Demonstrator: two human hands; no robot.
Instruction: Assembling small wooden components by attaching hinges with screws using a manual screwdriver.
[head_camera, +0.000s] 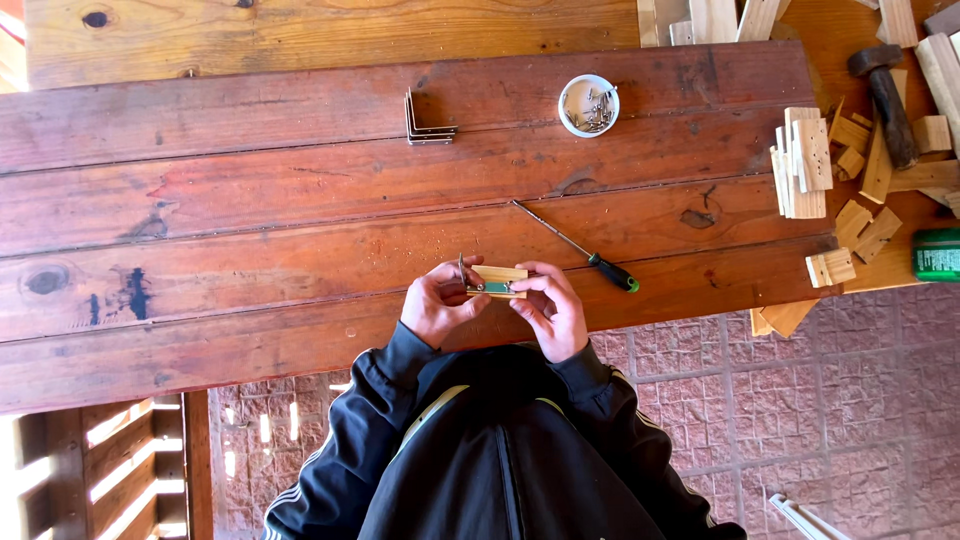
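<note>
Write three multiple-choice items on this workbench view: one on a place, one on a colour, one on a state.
1. Where does the screwdriver lie?
A. right of the hands
B. inside the cup
C. on the floor

2. What colour is the small cup of screws?
A. black
B. white
C. red

3. How is the small wooden block held?
A. lying untouched
B. by one hand only
C. by both hands

Answers: 1 A, it lies on the table beside the right hand. 2 B, its rim is white. 3 C, the left hand and right hand both grip it.
</note>
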